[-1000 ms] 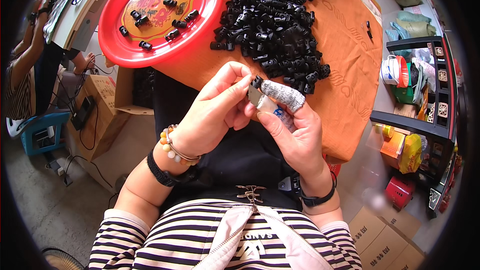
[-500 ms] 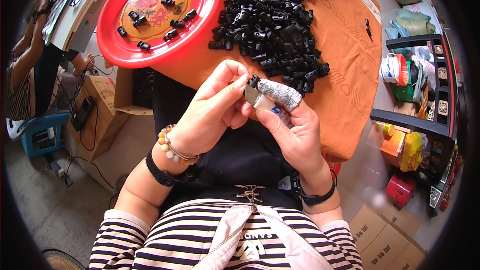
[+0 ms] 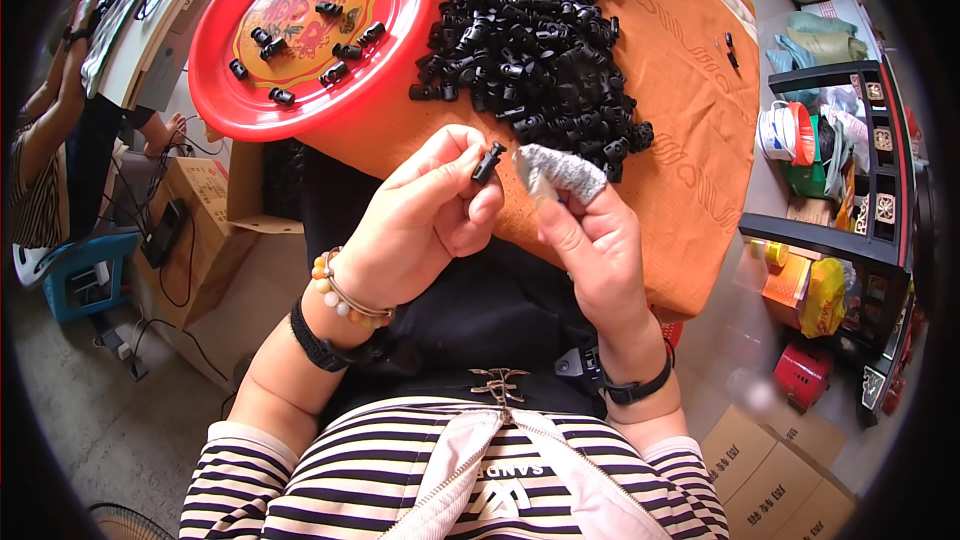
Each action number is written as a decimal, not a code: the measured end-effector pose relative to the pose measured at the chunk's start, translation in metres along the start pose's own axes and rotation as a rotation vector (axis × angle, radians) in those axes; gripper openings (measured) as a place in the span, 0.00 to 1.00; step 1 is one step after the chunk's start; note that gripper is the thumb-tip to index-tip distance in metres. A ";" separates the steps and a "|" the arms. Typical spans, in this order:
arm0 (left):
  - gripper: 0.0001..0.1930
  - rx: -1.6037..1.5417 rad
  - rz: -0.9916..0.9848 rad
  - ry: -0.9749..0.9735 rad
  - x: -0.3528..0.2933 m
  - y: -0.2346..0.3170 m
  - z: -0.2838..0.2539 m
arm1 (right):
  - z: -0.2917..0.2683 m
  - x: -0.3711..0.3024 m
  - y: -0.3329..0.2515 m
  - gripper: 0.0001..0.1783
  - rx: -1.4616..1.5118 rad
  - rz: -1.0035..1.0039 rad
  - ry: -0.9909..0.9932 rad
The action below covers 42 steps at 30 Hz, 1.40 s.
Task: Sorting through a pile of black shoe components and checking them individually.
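Note:
Between the thumb and fingers of my left hand [image 3: 425,202] is a small black cord lock [image 3: 487,163], held upright with its narrow plunger end up. My right hand [image 3: 597,250] sits just to its right, a short gap away. A grey knitted finger cover [image 3: 565,172] is on its index finger. Pinched against that finger by the thumb is a small flat blade [image 3: 540,188] with a pale wrapping, partly hidden and blurred. Beyond both hands, a large heap of black cord locks [image 3: 540,50] lies on the orange cloth [image 3: 690,130].
A round red tray [image 3: 215,105] with several cord locks stands at the far left of the cloth. Two small dark pieces [image 3: 731,50] lie on the right. A black shelf rack [image 3: 830,248] with bags stands at right, cartons [image 3: 770,480] below. Another person's arm [image 3: 70,90] shows far left.
My right hand has drawn the blade away from the cord lock, to the right. The cord lock, pressed against the blade before, now stands free in my left hand's fingers.

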State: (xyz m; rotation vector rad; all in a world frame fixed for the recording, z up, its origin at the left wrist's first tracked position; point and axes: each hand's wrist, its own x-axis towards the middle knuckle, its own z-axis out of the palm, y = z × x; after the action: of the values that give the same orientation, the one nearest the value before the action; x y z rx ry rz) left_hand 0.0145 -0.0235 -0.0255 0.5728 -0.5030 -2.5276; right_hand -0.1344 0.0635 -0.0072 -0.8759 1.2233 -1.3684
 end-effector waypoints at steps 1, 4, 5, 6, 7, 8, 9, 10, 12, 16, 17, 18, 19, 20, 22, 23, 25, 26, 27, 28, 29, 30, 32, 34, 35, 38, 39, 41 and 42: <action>0.07 -0.009 -0.003 -0.016 0.001 0.000 -0.002 | -0.001 0.001 0.000 0.19 0.023 0.009 0.030; 0.07 -0.009 -0.020 -0.026 0.002 -0.001 -0.001 | 0.002 0.008 0.003 0.23 0.075 -0.018 0.091; 0.06 0.000 -0.032 -0.017 0.003 -0.002 0.000 | 0.003 0.010 0.006 0.25 0.105 -0.088 0.101; 0.06 0.002 -0.033 -0.018 0.002 -0.002 0.000 | 0.008 0.015 0.006 0.27 0.109 -0.142 0.114; 0.06 0.012 -0.053 -0.043 0.002 -0.002 0.000 | 0.009 0.017 0.006 0.27 0.110 -0.143 0.117; 0.06 0.022 -0.073 -0.069 0.001 -0.003 0.000 | 0.009 0.018 0.006 0.27 0.114 -0.079 0.059; 0.06 0.021 -0.077 -0.072 0.001 -0.003 0.001 | 0.009 0.019 0.006 0.27 0.115 -0.016 0.004; 0.06 0.026 -0.074 -0.076 0.000 -0.005 0.001 | 0.010 0.021 0.007 0.27 0.114 -0.016 0.009; 0.06 0.032 -0.073 -0.081 0.001 -0.005 0.001 | 0.011 0.026 0.009 0.25 0.043 -0.099 0.081; 0.06 0.045 -0.030 -0.054 0.002 0.005 -0.003 | -0.004 0.025 0.002 0.19 0.053 -0.033 0.178; 0.06 0.070 0.024 -0.021 0.002 0.009 -0.005 | -0.008 0.024 0.001 0.19 0.108 -0.012 0.196; 0.06 0.072 0.116 -0.030 0.003 0.011 -0.010 | -0.011 0.024 0.000 0.18 0.046 -0.040 0.254; 0.07 0.067 0.138 -0.006 0.003 0.020 -0.013 | -0.019 0.022 0.001 0.18 0.029 -0.062 0.275; 0.08 0.032 0.183 0.007 0.003 0.028 -0.016 | -0.026 0.020 -0.001 0.18 0.050 -0.061 0.303; 0.11 0.022 0.303 0.012 0.002 0.046 -0.032 | -0.042 0.014 -0.002 0.18 0.068 -0.035 0.320; 0.13 0.044 0.373 -0.002 0.001 0.056 -0.040 | -0.046 0.012 -0.002 0.19 0.070 -0.030 0.364; 0.16 0.050 0.503 0.067 -0.002 0.073 -0.043 | -0.050 0.011 -0.001 0.19 -0.019 -0.073 0.449; 0.17 0.069 0.527 -0.046 -0.003 0.084 -0.061 | -0.054 0.009 0.001 0.19 -0.022 -0.074 0.452; 0.17 0.067 0.526 -0.048 -0.005 0.088 -0.063 | -0.058 0.007 0.005 0.20 -0.175 -0.104 0.443; 0.18 0.079 0.562 -0.014 -0.006 0.093 -0.062 | -0.061 0.005 0.010 0.21 -0.329 -0.133 0.432; 0.18 0.091 0.598 0.019 -0.007 0.097 -0.064 | -0.061 0.004 0.016 0.21 -0.330 -0.133 0.435; 0.19 0.124 0.602 -0.027 -0.007 0.100 -0.067 | -0.060 0.004 0.023 0.22 -0.368 -0.169 0.445; 0.19 0.132 0.592 0.040 -0.010 0.096 -0.067 | -0.060 0.000 0.028 0.24 -0.442 -0.171 0.457; 0.19 0.136 0.582 0.107 -0.010 0.087 -0.060 | -0.061 -0.001 0.029 0.24 -0.493 -0.175 0.480; 0.19 0.140 0.553 0.078 -0.008 0.081 -0.058 | -0.061 -0.001 0.030 0.25 -0.541 -0.178 0.504; 0.20 0.210 0.455 0.029 -0.002 0.060 -0.050 | -0.068 0.001 0.039 0.26 -0.690 -0.245 0.506; 0.22 0.277 0.382 0.013 0.000 0.052 -0.044 | -0.068 0.001 0.038 0.26 -0.691 -0.245 0.506; 0.18 0.340 0.310 0.050 0.004 0.035 -0.026 | -0.066 0.002 0.036 0.29 -0.703 -0.159 0.482; 0.17 0.362 0.247 0.059 0.005 0.029 -0.022 | -0.064 0.002 0.035 0.29 -0.703 -0.160 0.480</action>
State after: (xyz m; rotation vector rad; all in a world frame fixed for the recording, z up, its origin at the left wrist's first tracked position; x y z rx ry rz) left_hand 0.0326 -0.0546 -0.0328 0.6664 -0.9582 -2.1917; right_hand -0.1884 0.0773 -0.0546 -1.1764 2.1177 -1.3248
